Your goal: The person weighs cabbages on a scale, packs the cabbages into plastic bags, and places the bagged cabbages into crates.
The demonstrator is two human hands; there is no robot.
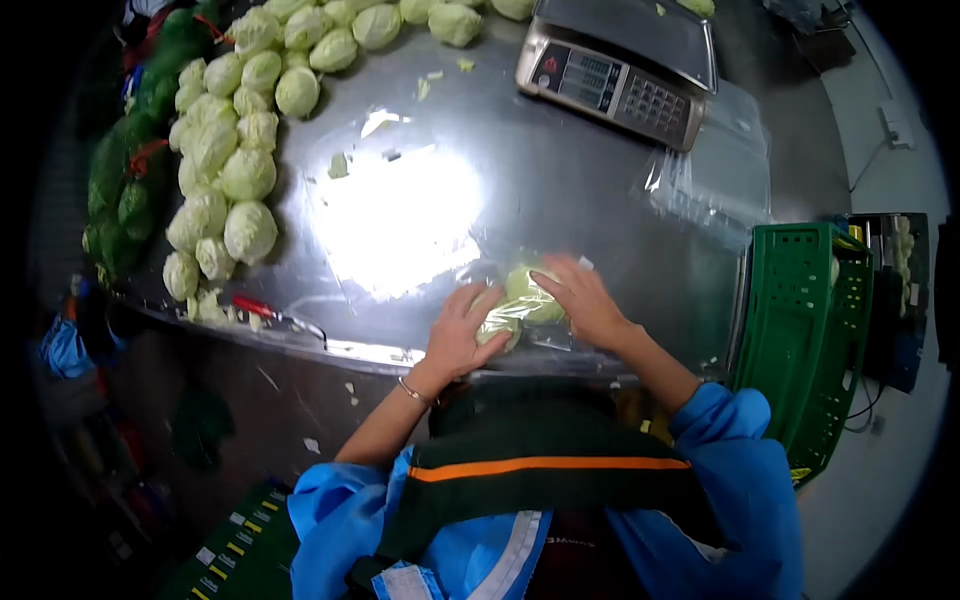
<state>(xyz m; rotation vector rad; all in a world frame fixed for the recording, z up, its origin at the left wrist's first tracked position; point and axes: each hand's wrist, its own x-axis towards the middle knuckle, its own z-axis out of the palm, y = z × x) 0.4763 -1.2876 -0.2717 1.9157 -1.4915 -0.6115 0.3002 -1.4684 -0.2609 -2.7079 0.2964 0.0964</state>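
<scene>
Near the front edge of the steel table (400, 210), a clear plastic bag holding pale green cabbages (525, 300) lies between my hands. My left hand (460, 335) wraps around the bag's left side, fingers curved over it. On the opposite side, my right hand (582, 300) grips the bag, slightly smeared by motion. Shiny film stretches over the cabbages, and the hands hide part of them. A red-handled knife (260, 306) rests on the table edge to the left.
Loose cabbages (220, 150) are piled along the table's left and far sides. A digital scale (620, 90) stands at the back right, beside flat clear bags (725, 160). A green crate (800, 350) is at the right. Green net sacks (130, 200) lie at the left.
</scene>
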